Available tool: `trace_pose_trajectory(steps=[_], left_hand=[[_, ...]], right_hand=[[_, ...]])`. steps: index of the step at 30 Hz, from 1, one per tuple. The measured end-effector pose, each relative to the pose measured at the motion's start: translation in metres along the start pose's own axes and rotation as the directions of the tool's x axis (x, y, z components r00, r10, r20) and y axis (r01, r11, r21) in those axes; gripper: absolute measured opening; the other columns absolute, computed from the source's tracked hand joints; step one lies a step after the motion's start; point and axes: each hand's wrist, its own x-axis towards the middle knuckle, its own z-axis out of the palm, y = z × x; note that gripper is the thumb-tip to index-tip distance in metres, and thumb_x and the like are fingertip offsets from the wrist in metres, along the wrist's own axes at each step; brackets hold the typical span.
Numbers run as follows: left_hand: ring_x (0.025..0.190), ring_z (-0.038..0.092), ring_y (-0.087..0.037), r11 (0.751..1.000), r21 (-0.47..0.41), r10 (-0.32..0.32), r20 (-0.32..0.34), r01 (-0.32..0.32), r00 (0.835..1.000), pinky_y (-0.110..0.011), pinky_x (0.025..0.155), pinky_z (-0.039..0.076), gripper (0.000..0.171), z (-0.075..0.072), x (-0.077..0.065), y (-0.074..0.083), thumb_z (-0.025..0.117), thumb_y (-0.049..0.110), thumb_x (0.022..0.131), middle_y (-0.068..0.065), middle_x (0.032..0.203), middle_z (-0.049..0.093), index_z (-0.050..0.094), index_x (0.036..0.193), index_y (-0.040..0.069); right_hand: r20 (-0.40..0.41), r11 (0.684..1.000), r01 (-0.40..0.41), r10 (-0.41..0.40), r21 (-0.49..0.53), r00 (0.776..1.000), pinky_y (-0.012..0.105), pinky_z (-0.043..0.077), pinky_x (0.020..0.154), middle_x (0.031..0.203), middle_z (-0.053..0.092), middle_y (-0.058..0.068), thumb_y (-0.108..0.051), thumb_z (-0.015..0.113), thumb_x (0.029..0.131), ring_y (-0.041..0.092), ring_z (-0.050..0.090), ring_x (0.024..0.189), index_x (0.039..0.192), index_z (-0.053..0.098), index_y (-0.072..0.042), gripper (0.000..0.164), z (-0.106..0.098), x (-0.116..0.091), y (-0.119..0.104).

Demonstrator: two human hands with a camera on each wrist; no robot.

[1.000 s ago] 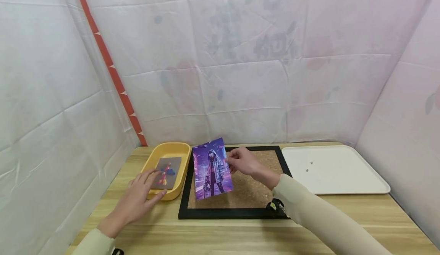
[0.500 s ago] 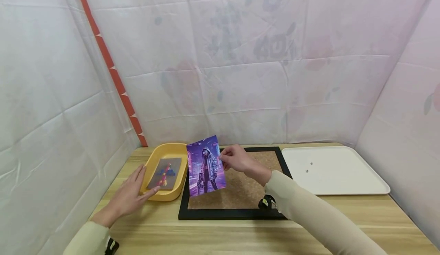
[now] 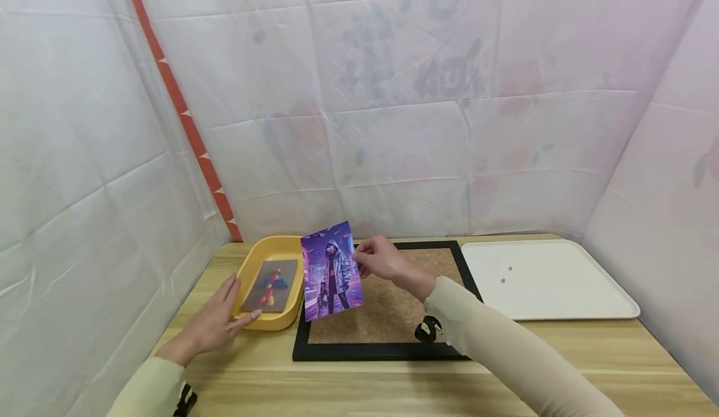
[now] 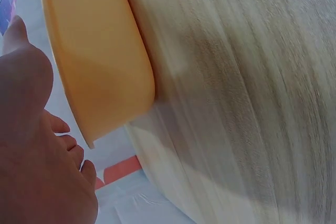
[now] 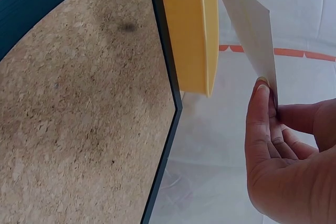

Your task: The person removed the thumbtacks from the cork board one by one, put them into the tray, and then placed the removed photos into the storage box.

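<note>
My right hand [image 3: 384, 260] pinches the right edge of a purple picture card [image 3: 332, 273], which shows a hooded figure in a neon street. The card is upright, slightly tilted, above the left part of a black-framed cork board [image 3: 393, 317]. Its plain white back [image 5: 252, 22] faces the right wrist camera. My left hand [image 3: 210, 323] lies at the near left rim of a yellow plastic tray [image 3: 275, 324], fingers straight and thumb along the front edge. Inside the tray lies a grey card [image 3: 266, 292] with a red, yellow and blue design.
A white tray [image 3: 562, 286] stands right of the cork board, with a couple of tiny pins [image 3: 503, 280] in it. Everything rests on a wood-grain table [image 3: 348, 389]. White curtains [image 3: 393, 123] close off the back and both sides.
My right hand has carried the purple card leftward, toward the yellow tray. My left hand has drawn back from over the grey card to the tray's left rim.
</note>
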Motion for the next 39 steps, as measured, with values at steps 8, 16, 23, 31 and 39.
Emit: trace_pose_trajectory(steps=[8, 16, 23, 31, 39], left_hand=[[0.144, 0.026, -0.059, 1.0, 0.006, -0.014, 0.033, 0.014, 0.999, -0.067, 0.114, 0.03, 0.101, 0.004, 0.0, -0.006, 0.063, 0.055, 0.098, -0.041, 0.16, 0.015, 0.023, 0.151, -0.021], [0.145, 0.022, -0.059, 0.999, 0.007, -0.047, 0.084, 0.046, 0.995, -0.066, 0.116, 0.026, 0.107, 0.004, 0.002, -0.007, 0.06, 0.06, 0.098, -0.041, 0.161, 0.011, 0.018, 0.152, -0.023], [0.145, 0.02, -0.059, 0.998, 0.001, -0.067, 0.094, 0.067, 0.993, -0.067, 0.116, 0.025, 0.11, 0.005, 0.004, -0.01, 0.059, 0.063, 0.097, -0.04, 0.162, 0.007, 0.015, 0.153, -0.021], [0.146, 0.019, -0.059, 0.998, 0.002, -0.059, 0.1, 0.059, 0.993, -0.067, 0.117, 0.023, 0.11, 0.006, 0.005, -0.011, 0.058, 0.062, 0.097, -0.04, 0.162, 0.007, 0.013, 0.154, -0.02], [0.145, 0.021, -0.06, 0.998, 0.021, -0.065, 0.109, 0.063, 0.992, -0.066, 0.116, 0.026, 0.11, 0.005, 0.005, -0.009, 0.058, 0.062, 0.097, -0.04, 0.162, 0.007, 0.012, 0.154, -0.021]], right_hand=[[0.013, 1.0, 0.004, -0.004, 0.02, 1.0, 0.035, 0.062, 0.068, 0.081, 0.071, 0.013, -0.008, 0.057, 0.105, 0.027, 0.07, 0.072, 0.098, 0.072, 0.005, 0.021, 0.005, 0.002, -0.004], [0.025, 0.999, 0.004, -0.005, 0.042, 1.0, 0.035, 0.062, 0.068, 0.081, 0.071, 0.014, -0.008, 0.058, 0.105, 0.022, 0.069, 0.069, 0.099, 0.072, 0.005, 0.02, 0.006, 0.006, -0.004], [0.03, 0.998, -0.003, 0.001, 0.057, 1.0, 0.035, 0.062, 0.069, 0.083, 0.072, 0.015, -0.008, 0.057, 0.105, 0.024, 0.071, 0.071, 0.097, 0.072, 0.005, 0.022, 0.009, 0.011, -0.006], [0.021, 0.997, -0.007, 0.006, 0.078, 1.0, 0.035, 0.062, 0.07, 0.083, 0.071, 0.015, -0.008, 0.056, 0.106, 0.023, 0.07, 0.072, 0.103, 0.072, 0.006, 0.021, 0.015, 0.016, -0.01], [0.008, 0.995, -0.009, 0.008, 0.103, 1.0, 0.034, 0.062, 0.069, 0.084, 0.071, 0.015, -0.007, 0.055, 0.106, 0.021, 0.068, 0.07, 0.107, 0.071, 0.008, 0.022, 0.02, 0.028, -0.009]])
